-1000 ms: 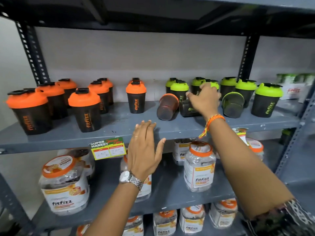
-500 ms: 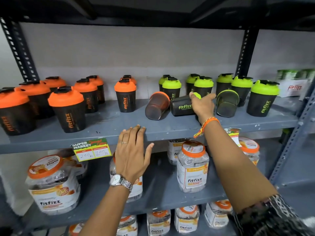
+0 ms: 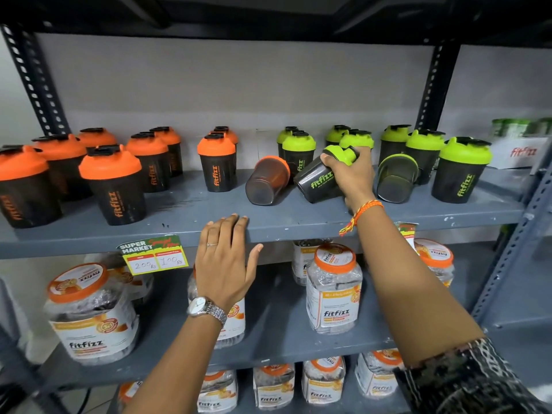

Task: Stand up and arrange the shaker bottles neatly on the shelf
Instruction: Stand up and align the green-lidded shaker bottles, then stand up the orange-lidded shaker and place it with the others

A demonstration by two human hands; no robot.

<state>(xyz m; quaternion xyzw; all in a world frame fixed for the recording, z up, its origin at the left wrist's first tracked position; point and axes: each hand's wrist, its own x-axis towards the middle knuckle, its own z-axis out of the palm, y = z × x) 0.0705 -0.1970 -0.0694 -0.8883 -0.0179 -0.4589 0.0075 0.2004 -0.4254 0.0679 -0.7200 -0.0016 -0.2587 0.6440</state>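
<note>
Now: right hand (image 3: pixel 351 174) wrapped around the tilted green-lid shaker (image 3: pixel 324 174), centre-right of frame.
I note its long axis leans lid up-right, base down-left on the shelf (image 3: pixel 268 225); left hand (image 3: pixel 224 264) lies spread, empty, on the edge.

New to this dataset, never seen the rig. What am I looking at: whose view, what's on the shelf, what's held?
There is no machine here: a person wears a camera on the head, so the single view looks forward and down at their own bare hands. The right hand grips a green-lidded shaker bottle, tilted, its base on the upper shelf. The left hand holds nothing; its fingers rest on that shelf's front edge. Upright orange-lidded shakers stand on the left, green-lidded ones on the right. Two shakers lie tipped over: an orange-lidded one and a green-lidded one. Lower shelves hold Fitfizz jars.
</note>
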